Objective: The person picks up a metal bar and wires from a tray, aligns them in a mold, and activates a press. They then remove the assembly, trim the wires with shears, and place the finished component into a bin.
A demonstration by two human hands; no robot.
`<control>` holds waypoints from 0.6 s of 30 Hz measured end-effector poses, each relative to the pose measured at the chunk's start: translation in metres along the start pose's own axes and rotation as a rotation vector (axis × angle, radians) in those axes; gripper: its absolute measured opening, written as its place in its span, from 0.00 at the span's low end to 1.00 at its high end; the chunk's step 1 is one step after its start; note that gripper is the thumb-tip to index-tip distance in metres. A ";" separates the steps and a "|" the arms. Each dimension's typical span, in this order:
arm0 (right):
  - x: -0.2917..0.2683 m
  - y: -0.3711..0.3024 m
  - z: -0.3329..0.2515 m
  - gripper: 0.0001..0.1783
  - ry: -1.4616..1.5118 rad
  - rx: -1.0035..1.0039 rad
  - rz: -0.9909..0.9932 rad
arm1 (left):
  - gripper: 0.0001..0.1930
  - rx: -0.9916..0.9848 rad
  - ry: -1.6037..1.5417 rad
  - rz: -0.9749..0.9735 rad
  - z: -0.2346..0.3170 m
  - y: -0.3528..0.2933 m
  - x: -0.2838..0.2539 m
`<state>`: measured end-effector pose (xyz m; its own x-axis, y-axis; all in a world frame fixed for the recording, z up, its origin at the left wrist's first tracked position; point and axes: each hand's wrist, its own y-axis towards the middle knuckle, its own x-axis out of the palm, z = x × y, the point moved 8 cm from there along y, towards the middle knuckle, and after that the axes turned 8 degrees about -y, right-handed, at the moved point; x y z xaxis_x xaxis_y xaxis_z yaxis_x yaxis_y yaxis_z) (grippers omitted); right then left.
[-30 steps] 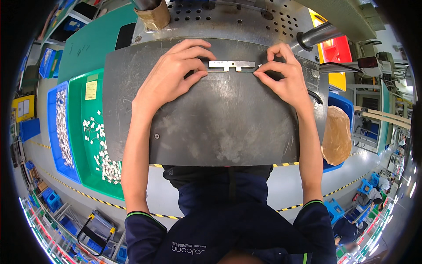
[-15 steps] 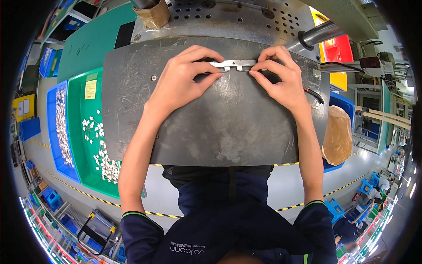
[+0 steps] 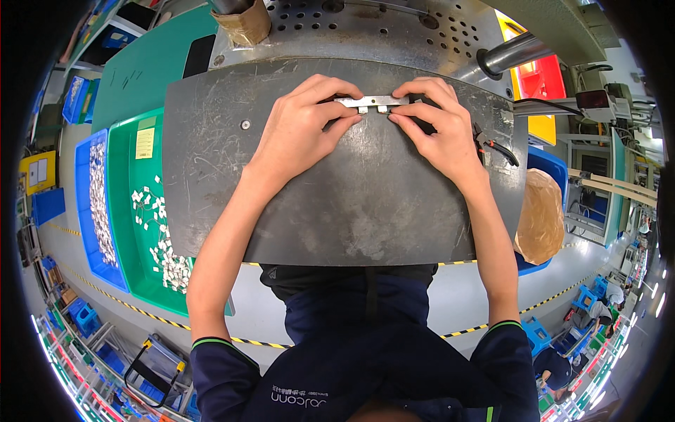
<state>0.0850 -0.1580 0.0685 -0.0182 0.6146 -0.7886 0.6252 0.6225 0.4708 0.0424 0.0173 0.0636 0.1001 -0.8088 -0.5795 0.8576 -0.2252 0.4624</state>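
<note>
A short silvery metal bar (image 3: 373, 100) with small holes lies near the far side of the dark work plate (image 3: 358, 204). Two small white connectors, one on the left (image 3: 363, 110) and one on the right (image 3: 382, 109), sit along its near edge. My left hand (image 3: 302, 130) is closed at the bar's left end, thumb and fingers beside the left connector. Opposite it, my right hand (image 3: 441, 130) pinches around the right end, its thumb tip by the right connector. The fingers hide both bar ends and whatever wire is between the fingertips.
Cutting pliers (image 3: 496, 146) with dark and red handles lie right of my right hand. Beyond the plate is a perforated metal machine bed (image 3: 383, 21). At left stand a green bin (image 3: 144, 243) and a blue bin (image 3: 83, 204) of white connectors; brown paper (image 3: 540, 214) fills a bin at right.
My right hand has shifted left, its fingertips now closer to the right connector, and more of the pliers shows. My left hand has edged slightly right. The bar stays in place.
</note>
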 end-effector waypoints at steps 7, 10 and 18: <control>-0.001 0.000 0.000 0.06 -0.024 0.010 -0.004 | 0.04 0.020 0.013 0.003 0.003 0.002 0.001; 0.004 0.000 0.000 0.06 -0.011 0.046 -0.007 | 0.04 0.021 0.015 0.016 0.002 0.000 0.004; 0.011 -0.002 0.004 0.06 0.066 0.142 0.037 | 0.04 0.045 0.013 0.053 0.004 0.002 0.006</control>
<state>0.0866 -0.1545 0.0573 -0.0410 0.6695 -0.7417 0.7301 0.5269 0.4352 0.0428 0.0098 0.0632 0.1516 -0.8132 -0.5619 0.8271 -0.2069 0.5225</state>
